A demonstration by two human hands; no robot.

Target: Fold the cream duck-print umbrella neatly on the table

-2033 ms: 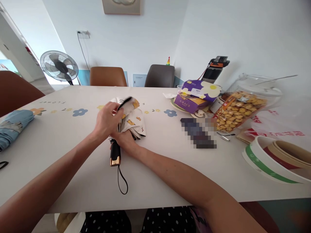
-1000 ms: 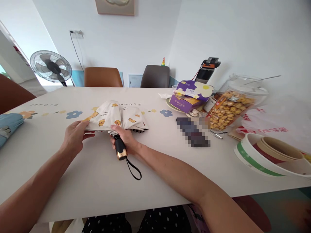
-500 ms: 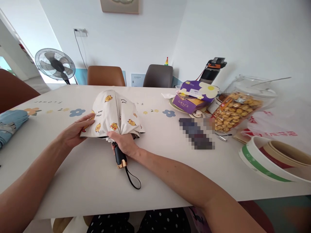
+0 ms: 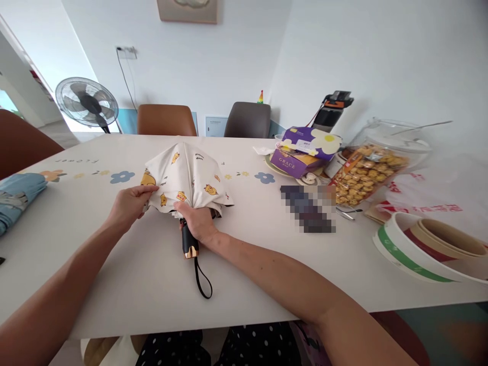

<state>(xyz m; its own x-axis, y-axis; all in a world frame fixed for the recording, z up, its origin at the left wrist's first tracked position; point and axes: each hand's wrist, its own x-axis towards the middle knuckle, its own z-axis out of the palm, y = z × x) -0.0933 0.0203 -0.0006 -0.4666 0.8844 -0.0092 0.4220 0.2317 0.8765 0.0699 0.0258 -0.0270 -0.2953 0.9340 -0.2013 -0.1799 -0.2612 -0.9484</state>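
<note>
A folding umbrella [image 4: 186, 178] in cream cloth with yellow duck prints lies on the table, its canopy collapsed but loose and pointing away from me. Its black handle [image 4: 189, 239] with a gold end and a wrist strap [image 4: 208, 287] points toward me. My left hand [image 4: 131, 203] pinches the canopy's left edge between thumb and fingers. Around the gathered canopy just above the handle, my right hand [image 4: 198, 221] is closed, thumb on top of the cloth; its other fingers are mostly hidden.
A folded blue cloth item [image 4: 21, 198] lies at the table's left edge. On the right stand purple boxes [image 4: 301, 160], a jar of snacks [image 4: 371, 170], a plastic bag [image 4: 430, 188] and nested paper tubs [image 4: 412, 254]. A blurred dark object [image 4: 308, 211] lies before them. Chairs [image 4: 168, 119] stand behind the table.
My left hand has shifted right and drawn the left canopy edge outward, pulling the cloth flatter. The handle has swung slightly, its strap now further left. My right hand keeps its hold.
</note>
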